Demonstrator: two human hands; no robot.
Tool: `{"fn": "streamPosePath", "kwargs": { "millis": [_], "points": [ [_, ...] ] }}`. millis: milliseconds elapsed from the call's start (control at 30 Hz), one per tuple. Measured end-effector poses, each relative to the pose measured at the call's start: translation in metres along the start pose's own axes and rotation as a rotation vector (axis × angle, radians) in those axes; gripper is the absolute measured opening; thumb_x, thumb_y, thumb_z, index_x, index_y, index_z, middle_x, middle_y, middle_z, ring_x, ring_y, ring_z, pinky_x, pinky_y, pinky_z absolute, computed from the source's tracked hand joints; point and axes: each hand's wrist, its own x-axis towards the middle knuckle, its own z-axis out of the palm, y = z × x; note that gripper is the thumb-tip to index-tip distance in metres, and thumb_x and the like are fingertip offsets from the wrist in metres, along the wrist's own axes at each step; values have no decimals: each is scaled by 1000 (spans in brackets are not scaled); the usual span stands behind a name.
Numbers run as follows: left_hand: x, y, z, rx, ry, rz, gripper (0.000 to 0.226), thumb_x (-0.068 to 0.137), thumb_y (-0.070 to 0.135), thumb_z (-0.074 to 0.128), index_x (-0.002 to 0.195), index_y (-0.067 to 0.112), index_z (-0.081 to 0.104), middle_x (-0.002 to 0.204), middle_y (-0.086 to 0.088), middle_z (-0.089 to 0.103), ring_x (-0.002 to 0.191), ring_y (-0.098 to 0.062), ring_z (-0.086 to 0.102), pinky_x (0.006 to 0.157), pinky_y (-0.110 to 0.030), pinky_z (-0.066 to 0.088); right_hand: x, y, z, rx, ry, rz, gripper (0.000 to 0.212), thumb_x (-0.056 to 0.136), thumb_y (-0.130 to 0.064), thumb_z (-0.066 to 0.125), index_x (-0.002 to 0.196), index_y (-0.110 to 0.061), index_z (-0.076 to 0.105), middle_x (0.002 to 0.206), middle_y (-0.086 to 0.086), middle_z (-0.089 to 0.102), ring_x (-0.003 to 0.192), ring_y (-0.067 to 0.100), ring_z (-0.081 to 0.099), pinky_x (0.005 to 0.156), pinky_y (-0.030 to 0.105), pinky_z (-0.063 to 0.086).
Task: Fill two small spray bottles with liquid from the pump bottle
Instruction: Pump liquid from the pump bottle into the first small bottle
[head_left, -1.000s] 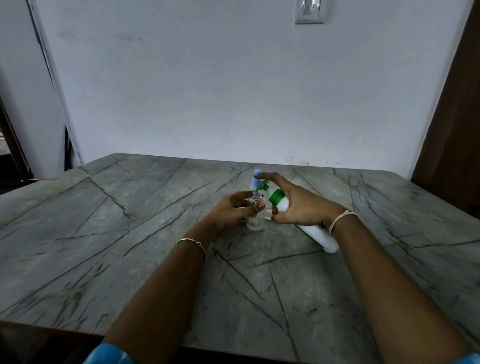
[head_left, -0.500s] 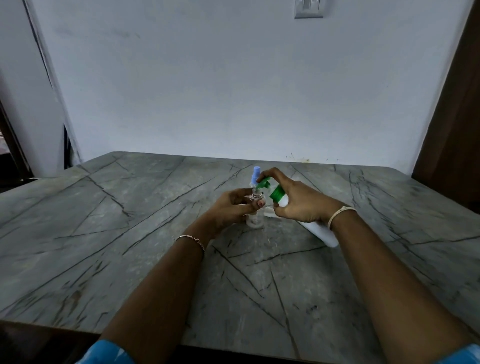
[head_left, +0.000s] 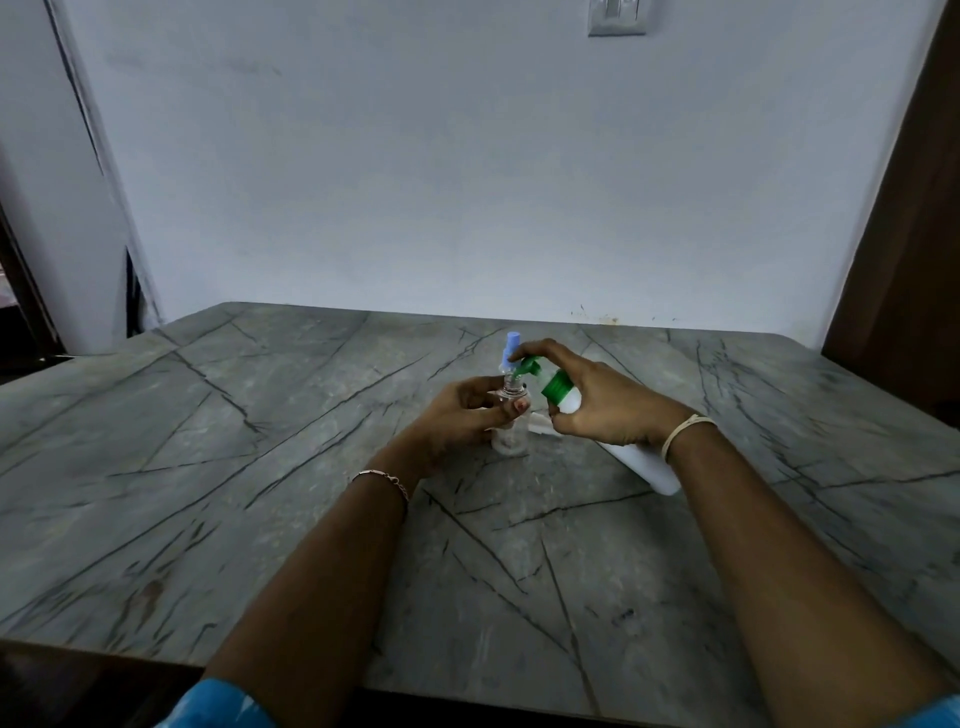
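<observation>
One pump bottle (head_left: 641, 460), one spray bottle (head_left: 509, 441)

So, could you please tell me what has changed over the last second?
Nothing visibly moved, was taken hold of or let go. The left hand still grips the clear spray bottle standing on the table, and the right hand still holds the tilted pump bottle, forefinger on its green pump head over the bottle's mouth. The blue-topped spray bottle stays behind them.

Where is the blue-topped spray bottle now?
In the head view, the blue-topped spray bottle stands near the middle of the table, just behind the clear bottle held by the left hand; the green pump nozzle is beside its top.
</observation>
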Motion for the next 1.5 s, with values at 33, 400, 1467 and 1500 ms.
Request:
{"fn": "streamPosePath", "kwargs": {
  "millis": [33,400,1467,1500],
  "points": [
    [0,0,0,-3,-1,-3,26,80,26,74,103,34,63,107,-5,71,95,-17,69,83,-30,57,-1,1,0,1,1,-1,65,82,-5,64,132,-39,39,88,-20,55,65,-13,55,57,4,39],
    [2,0,-1,-16,4,-43,38,80,24,72,116,26,59,112,-8,68,103,-22,66,91,-37,54,2,-2,2,-10,32,1,57,82,-6,64,121,-37,37,99,0,63,82,22,62,70,34,50],
    [-4,8,6,-49,30,-69,37,83,20,71,118,19,59,115,-14,67,109,-29,63,95,-44,52,3,5,12,-60,77,-36,66,81,-11,71,127,-43,35,107,-3,63,81,11,63,67,17,46],
    [-5,8,6,-49,28,-68,36,83,19,70,117,18,59,116,-15,66,110,-30,63,96,-44,51,1,6,11,-60,70,-37,69,80,-12,71,131,-42,35,109,-4,63,81,10,63,66,15,45]
  ]
}}
